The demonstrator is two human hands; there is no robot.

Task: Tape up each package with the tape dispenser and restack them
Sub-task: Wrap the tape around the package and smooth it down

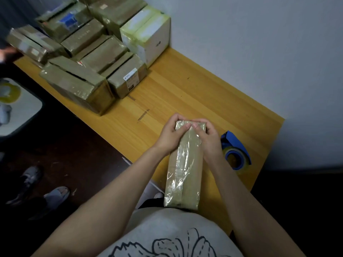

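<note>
Sealing: left hand point(171, 135) and right hand point(208, 139) curl their grip round the far end of the package point(185, 169) on the table point(185, 86) | tape dispenser point(235, 152) just beside | risk: wrinkled tape may peel if pressed unevenly

A person's left hand point(170, 136) and right hand point(207, 138) grip the far end of a long brown package point(185, 167) wrapped in clear tape, thumbs pressing its top, on a wooden table point(185, 86). A blue tape dispenser point(234, 151) lies just right of it; taped boxes point(89, 52) are stacked at the table's far end.
</note>
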